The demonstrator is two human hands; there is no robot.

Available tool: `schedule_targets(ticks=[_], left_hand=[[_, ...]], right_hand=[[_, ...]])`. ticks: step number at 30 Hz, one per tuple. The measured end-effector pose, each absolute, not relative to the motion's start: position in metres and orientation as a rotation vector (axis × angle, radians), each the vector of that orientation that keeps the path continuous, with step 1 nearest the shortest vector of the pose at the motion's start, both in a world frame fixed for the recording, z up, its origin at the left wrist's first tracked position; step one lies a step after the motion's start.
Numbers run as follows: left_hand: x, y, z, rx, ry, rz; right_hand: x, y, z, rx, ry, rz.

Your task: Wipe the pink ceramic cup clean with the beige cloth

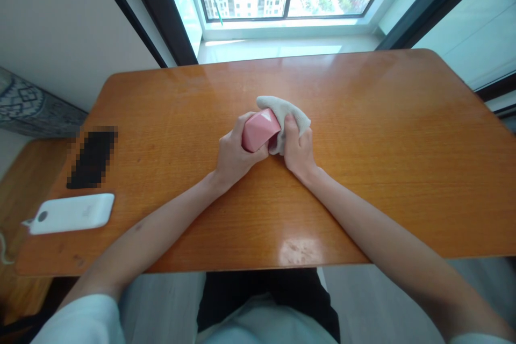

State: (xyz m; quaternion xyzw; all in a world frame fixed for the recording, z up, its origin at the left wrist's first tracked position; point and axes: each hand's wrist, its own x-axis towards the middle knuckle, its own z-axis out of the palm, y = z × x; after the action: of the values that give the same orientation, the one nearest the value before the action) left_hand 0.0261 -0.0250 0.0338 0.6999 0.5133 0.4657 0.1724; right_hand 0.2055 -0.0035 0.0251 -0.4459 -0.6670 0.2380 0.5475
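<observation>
My left hand (233,153) is wrapped round a pink faceted cup (260,129), holding it on its side just above the wooden table (363,134). My right hand (297,149) grips a light grey cloth (282,107) and presses it against the cup's open end. The cloth bunches over the top of the cup and over my right fingers. Both hands meet at the middle of the table.
A white power bank (71,213) lies at the table's front left edge. Behind it lies a dark blurred-out flat object (92,157). A window sill and a window lie beyond the far edge. A patterned cushion (28,110) sits at the left.
</observation>
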Motion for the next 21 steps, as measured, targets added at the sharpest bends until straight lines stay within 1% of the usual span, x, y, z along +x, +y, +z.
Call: schedule_targets(ticks=[2,5,8,11,16,18,21], left_hand=[[0.024,-0.024,0.031,1.974,1.452,1.326],[0.016,-0.017,0.013,1.977,1.418,1.296],[0.01,-0.012,-0.002,2.026,1.364,1.21],[0.013,-0.014,0.005,1.988,1.426,1.223],[0.025,-0.023,0.032,1.988,1.432,1.328],[0.024,-0.023,0.031,1.985,1.422,1.343],[0.017,-0.018,0.017,1.977,1.428,1.339]], right_hand=[[0.207,-0.006,0.027,-1.039,-1.625,0.493],[0.205,-0.017,0.032,-0.84,-1.92,0.211],[0.201,-0.024,0.035,-0.716,-2.144,0.061],[0.2,-0.02,0.033,-0.747,-2.023,0.129],[0.206,-0.006,0.026,-1.009,-1.619,0.546],[0.207,-0.007,0.026,-1.033,-1.628,0.525],[0.205,-0.017,0.032,-0.853,-1.901,0.249]])
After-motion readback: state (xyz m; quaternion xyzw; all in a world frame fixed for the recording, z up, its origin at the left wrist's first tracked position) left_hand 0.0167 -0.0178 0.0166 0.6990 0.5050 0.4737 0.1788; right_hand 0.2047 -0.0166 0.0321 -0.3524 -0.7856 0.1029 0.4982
